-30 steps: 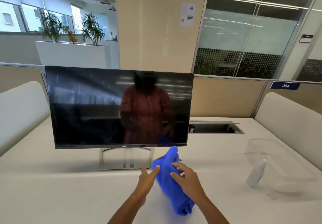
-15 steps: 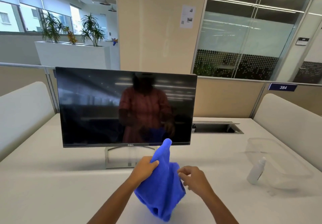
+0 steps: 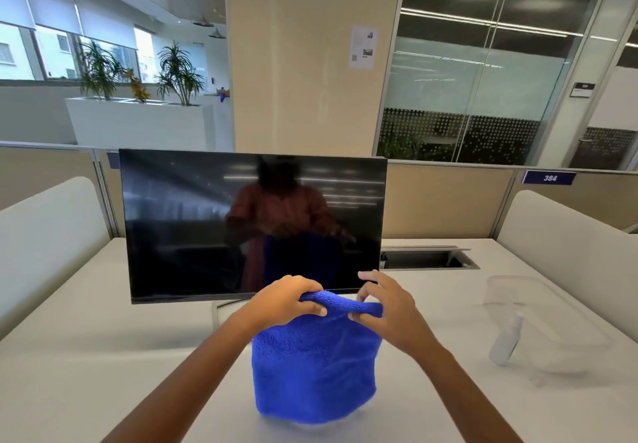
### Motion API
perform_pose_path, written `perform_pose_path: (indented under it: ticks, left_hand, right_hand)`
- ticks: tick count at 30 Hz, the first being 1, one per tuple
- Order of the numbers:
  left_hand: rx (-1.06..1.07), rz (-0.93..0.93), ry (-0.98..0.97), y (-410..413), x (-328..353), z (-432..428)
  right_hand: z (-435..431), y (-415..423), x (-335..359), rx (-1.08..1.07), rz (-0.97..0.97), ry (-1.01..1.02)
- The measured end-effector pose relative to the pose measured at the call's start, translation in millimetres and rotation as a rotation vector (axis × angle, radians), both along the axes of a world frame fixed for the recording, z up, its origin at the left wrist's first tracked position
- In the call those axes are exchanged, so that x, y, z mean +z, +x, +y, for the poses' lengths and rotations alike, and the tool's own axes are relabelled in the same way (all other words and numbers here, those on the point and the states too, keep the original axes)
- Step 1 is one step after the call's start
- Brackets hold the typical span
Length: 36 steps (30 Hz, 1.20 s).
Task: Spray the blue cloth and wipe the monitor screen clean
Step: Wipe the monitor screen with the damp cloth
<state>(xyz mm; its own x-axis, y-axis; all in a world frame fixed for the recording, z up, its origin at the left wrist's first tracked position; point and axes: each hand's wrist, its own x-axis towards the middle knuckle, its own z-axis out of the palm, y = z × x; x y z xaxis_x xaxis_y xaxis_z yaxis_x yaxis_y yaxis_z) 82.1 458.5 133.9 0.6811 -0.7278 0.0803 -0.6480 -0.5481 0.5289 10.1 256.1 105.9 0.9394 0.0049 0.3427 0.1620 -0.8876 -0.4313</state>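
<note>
Blue cloth (image 3: 312, 366) hung lower centre of frame, top edge pinched by both hands: left hand (image 3: 286, 303) and right hand (image 3: 388, 308) each clamped on it, close together. Cloth and hands covered monitor (image 3: 252, 225) stand and lower bezel; brand mark hidden. Spray bottle (image 3: 505, 342) stood at right on worktop (image 3: 103, 356), beside clear container (image 3: 538, 308), outline faint. Sign at right read "384" (image 3: 549, 178).
</note>
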Motion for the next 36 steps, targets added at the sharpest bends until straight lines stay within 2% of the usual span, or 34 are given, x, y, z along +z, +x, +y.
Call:
perform_pose_path:
  ticks: [3,6,10,13,17,19,22,25,31,33,36]
  left_hand:
    - [-0.034,0.121,0.049,6.5,1.4,11.8]
    - [-0.033,0.133,0.203,13.3,-5.0,16.5]
    - [0.047,0.078,0.227,18.8,-18.1,12.5]
    - [0.14,-0.027,0.178,23.4,-26.8,8.9]
    - [0.305,-0.18,-0.041,24.0,-28.2,2.9]
    - [0.314,-0.225,-0.162,23.9,-28.6,0.4]
    - [0.172,-0.101,-0.289,23.3,-35.3,3.0]
    - [0.035,0.077,-0.221,17.6,-61.6,7.4]
    - [-0.174,0.398,0.295,-3.0,-121.8,7.6]
    - [-0.191,0.461,0.336,-3.0,-125.3,8.4]
    - [-0.089,0.49,0.227,3.4,-123.5,7.5]
  right_hand:
    - [-8.7,-5.1,11.3,0.041,0.219,0.211]
    - [-16.1,-1.0,13.4,0.034,0.348,0.172]
    - [-21.0,8.3,7.5,-0.01,0.446,0.109]
    - [-20.8,12.8,1.5,-0.068,0.351,0.011]
    - [-21.8,12.6,3.7,-0.184,-0.002,-0.076]
    - [-22.5,7.8,5.3,-0.204,-0.128,-0.079]
    - [-27.7,-5.6,-0.2,-0.185,-0.136,-0.125]
    - [-33.1,-22.6,-21.5,-0.121,0.099,-0.203]
    - [-25.5,-45.4,-65.1,0.183,0.857,-0.107]
    - [-25.1,-47.9,-67.9,0.228,1.024,-0.041]
    - [-27.9,-46.7,-66.7,0.184,1.058,0.044]
